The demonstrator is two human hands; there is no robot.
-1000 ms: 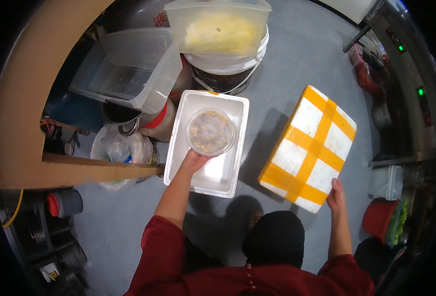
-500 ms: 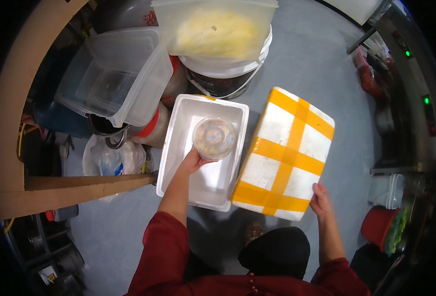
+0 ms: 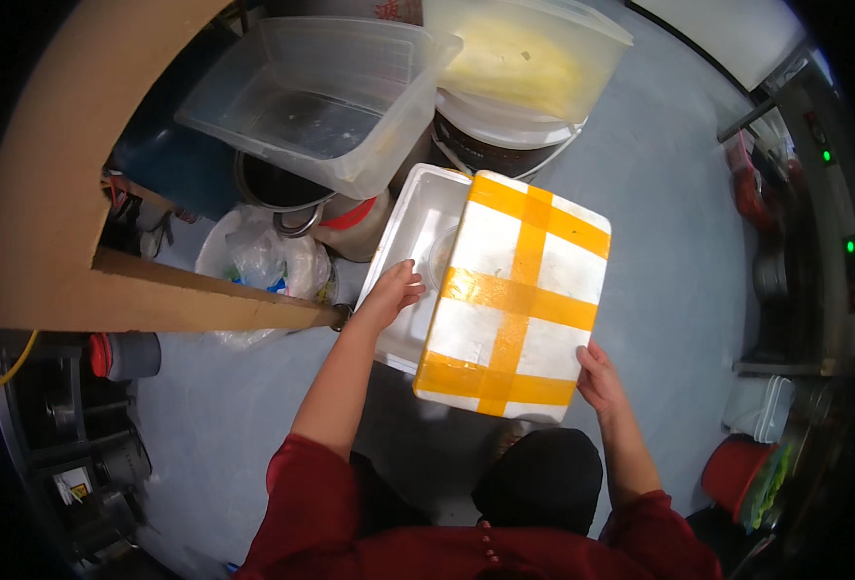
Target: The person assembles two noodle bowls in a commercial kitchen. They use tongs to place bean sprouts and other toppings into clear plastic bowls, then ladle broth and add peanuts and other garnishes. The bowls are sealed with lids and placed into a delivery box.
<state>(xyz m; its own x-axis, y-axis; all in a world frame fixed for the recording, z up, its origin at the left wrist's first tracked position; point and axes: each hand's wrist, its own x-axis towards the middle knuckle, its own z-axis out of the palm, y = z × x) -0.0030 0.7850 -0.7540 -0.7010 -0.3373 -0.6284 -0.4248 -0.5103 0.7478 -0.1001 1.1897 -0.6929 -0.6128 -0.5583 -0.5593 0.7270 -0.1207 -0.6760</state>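
My right hand grips the lower right edge of a white foam lid crossed with yellow tape. The tilted lid covers the right part of a white foam box on the floor. Inside the box, a round clear plastic container shows only its left edge; the lid hides the rest, and its contents cannot be made out. Over the left side of the box, my left hand holds nothing, its fingers apart and slightly bent, near the lid's left edge.
Beyond the box stand a clear plastic tub on pots, and a tub of yellow food on a lidded bucket. A wooden beam and plastic bags are at left. A red basin stands at right.
My left hand has let go of the round container, now in the box, and drawn back left. My right hand has brought the lid left over the box. The view has shifted.
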